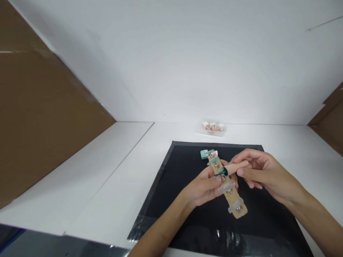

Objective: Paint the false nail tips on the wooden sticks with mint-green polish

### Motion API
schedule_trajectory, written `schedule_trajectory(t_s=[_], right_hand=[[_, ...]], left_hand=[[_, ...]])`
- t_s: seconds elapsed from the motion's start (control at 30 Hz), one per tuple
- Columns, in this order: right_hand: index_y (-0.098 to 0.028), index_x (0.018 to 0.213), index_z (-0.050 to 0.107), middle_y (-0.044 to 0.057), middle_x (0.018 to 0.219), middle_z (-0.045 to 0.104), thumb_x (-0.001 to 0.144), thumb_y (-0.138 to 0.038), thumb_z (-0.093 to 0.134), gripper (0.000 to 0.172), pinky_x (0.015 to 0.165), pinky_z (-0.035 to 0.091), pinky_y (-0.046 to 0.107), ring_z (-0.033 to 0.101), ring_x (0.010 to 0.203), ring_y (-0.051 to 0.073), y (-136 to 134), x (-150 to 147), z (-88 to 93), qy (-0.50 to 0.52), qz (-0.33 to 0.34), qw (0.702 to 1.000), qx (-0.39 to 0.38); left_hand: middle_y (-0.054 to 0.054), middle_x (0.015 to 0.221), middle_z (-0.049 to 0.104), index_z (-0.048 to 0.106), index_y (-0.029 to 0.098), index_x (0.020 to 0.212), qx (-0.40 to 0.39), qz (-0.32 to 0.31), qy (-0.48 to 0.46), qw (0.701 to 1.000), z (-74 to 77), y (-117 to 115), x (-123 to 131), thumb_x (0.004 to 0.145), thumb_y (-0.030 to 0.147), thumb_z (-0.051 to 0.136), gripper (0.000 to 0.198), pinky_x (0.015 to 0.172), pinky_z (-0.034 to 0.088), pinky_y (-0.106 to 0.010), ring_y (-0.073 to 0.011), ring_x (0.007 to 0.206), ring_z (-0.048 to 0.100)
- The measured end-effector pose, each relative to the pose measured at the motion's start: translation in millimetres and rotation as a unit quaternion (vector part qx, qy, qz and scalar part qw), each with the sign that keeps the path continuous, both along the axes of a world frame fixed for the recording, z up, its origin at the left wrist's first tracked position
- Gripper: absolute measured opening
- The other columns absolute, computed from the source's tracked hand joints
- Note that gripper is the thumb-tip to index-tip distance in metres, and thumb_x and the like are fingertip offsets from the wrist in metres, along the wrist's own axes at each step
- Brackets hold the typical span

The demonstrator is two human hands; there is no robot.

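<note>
My left hand (205,187) grips a narrow wooden strip (232,198) from below, above a black mat (174,185). Artificial nail tips sit along the strip on metal studs: teal ones (207,154) at its far end and clear ones (227,185) nearer me. My right hand (261,171) pinches a flesh-coloured practice finger (237,167) whose teal-nailed tip (222,172) touches the middle of the strip. Both hands are closed around what they hold.
A small clear bag (213,127) with several practice fingers with white bases lies on the white table (112,178) beyond the mat, near the white back wall. Brown cardboard panels (40,117) stand at the left and far right.
</note>
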State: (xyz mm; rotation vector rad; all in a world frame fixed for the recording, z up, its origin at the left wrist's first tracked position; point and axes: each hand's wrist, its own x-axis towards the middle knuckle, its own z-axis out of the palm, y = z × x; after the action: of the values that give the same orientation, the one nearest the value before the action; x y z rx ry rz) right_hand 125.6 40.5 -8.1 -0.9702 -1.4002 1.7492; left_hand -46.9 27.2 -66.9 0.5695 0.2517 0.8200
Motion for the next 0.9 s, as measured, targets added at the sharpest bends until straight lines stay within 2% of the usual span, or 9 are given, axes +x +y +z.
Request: schedule_trajectory(t_s=[0.27, 0.47, 0.63, 0.8, 0.9], right_hand=[[-0.017, 0.076, 0.064, 0.001, 0.074, 0.065, 0.066, -0.020, 0.074, 0.014, 0.035, 0.032, 0.013, 0.045, 0.040, 0.001, -2.1, -2.0, 1.4, 0.008, -0.028, 1.000, 0.001], [-0.018, 0.074, 0.063, -0.002, 0.062, 0.060, 0.065, -0.020, 0.074, 0.015, 0.034, 0.031, 0.012, 0.044, 0.039, 0.002, -2.1, -4.3, 0.7, 0.026, -0.034, 0.999, -0.019], [-0.018, 0.071, 0.063, -0.001, 0.072, 0.063, 0.064, -0.017, 0.075, 0.014, 0.034, 0.032, 0.012, 0.044, 0.038, 0.000, -3.5, -5.7, 0.7, 0.035, -0.046, 0.998, -0.028], [-0.018, 0.067, 0.062, -0.001, 0.079, 0.063, 0.062, -0.015, 0.075, 0.015, 0.034, 0.034, 0.012, 0.046, 0.039, 0.000, -3.5, -6.7, 2.8, 0.044, -0.058, 0.997, -0.007], [-0.018, 0.068, 0.063, 0.000, 0.081, 0.064, 0.063, -0.018, 0.074, 0.013, 0.033, 0.035, 0.014, 0.045, 0.039, 0.001, -3.6, -4.8, 5.4, 0.035, -0.069, 0.996, 0.035]], left_hand=[[-0.001, 0.078, 0.066, 0.050, 0.017, 0.096, 0.000, 0.006, -0.006, 1.000, -1.1, -0.3, 1.2, 0.061, 0.031, 0.078, 0.047, 0.070, 0.044, -0.025, -0.0144, 0.073, 0.064], [-0.001, 0.074, 0.065, 0.052, 0.017, 0.097, 0.018, 0.007, -0.004, 1.000, 0.9, -0.2, 2.6, 0.060, 0.034, 0.078, 0.047, 0.064, 0.044, -0.025, -0.0142, 0.065, 0.063], [-0.001, 0.072, 0.065, 0.057, 0.015, 0.097, 0.024, 0.009, -0.001, 1.000, 4.5, -1.1, 3.8, 0.060, 0.034, 0.078, 0.046, 0.064, 0.045, -0.024, -0.0137, 0.066, 0.062], [-0.002, 0.072, 0.063, 0.061, 0.012, 0.090, 0.029, 0.008, 0.014, 0.999, 6.6, -1.8, 3.6, 0.061, 0.035, 0.077, 0.040, 0.064, 0.045, -0.022, -0.0119, 0.065, 0.061], [-0.002, 0.072, 0.063, 0.059, 0.012, 0.085, 0.046, 0.003, -0.003, 0.999, 7.4, -3.1, 2.3, 0.064, 0.034, 0.075, 0.034, 0.063, 0.046, -0.022, -0.0115, 0.064, 0.061]])
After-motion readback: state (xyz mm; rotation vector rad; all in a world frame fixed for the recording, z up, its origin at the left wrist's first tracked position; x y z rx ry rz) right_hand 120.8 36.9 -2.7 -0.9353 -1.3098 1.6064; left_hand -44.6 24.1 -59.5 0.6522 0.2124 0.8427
